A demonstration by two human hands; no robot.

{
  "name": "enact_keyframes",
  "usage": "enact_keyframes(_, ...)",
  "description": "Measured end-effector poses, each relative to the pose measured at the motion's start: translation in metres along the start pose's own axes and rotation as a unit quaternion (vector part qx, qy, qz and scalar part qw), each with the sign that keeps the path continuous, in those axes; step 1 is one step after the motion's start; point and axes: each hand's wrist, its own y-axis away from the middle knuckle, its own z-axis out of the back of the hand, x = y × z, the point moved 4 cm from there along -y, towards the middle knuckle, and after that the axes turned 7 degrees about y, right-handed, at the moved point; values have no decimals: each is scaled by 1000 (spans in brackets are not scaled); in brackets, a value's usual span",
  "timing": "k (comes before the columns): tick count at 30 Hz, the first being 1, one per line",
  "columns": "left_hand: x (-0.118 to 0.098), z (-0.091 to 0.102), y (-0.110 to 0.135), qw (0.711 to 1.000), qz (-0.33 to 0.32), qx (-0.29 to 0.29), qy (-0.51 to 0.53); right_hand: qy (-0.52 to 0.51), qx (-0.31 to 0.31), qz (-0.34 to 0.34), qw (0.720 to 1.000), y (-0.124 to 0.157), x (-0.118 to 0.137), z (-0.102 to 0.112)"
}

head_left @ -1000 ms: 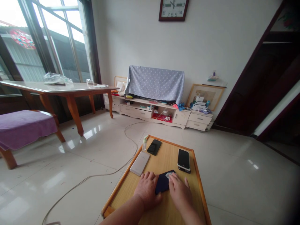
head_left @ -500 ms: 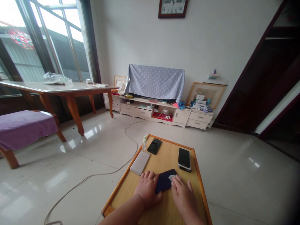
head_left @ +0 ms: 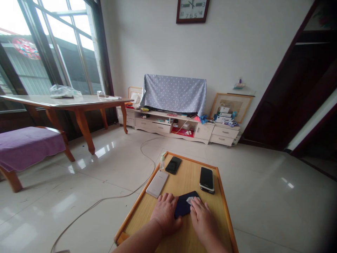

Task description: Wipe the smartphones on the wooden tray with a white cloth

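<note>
A dark blue phone (head_left: 182,206) lies flat at a slant on the small wooden table. My left hand (head_left: 166,212) grips its left end, with the thumb along the near edge. Pinched under the fingertips of my right hand (head_left: 203,215) is a crumpled whitish wipe (head_left: 189,200), pressed on the phone's upper surface. My right fingers cover part of both. A pale phone (head_left: 157,183) lies face down just beyond my left hand, and a black phone (head_left: 173,165) is farther back. To the right, a stack of phones (head_left: 206,178) has a dark screen on top.
A small clear bottle (head_left: 162,161) with a green top stands at the table's far left corner. The wooden table (head_left: 192,168) has a raised rim. A cable (head_left: 105,199) runs over the tiled floor at left. Beyond is a low white cabinet (head_left: 155,127).
My right hand has slid slightly left with the wipe across the dark blue phone. My left hand stays at the phone's left end. The head view has tilted up slightly.
</note>
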Motion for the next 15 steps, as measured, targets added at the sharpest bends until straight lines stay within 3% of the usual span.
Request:
enact_keyframes(3,-1,0,0,1000,3,3,-3,-9,-2,5,1000,17,-2,-2)
enact_keyframes(5,-2,0,0,1000,4,4,-3,-9,10,-1,1000,13,-1,-2)
enact_keyframes(12,-9,2,1,1000,11,20,-20,-14,47,-39,998,-46,10,6)
enact_keyframes(15,-10,3,2,1000,12,16,-23,-18,43,-40,998,-50,12,7)
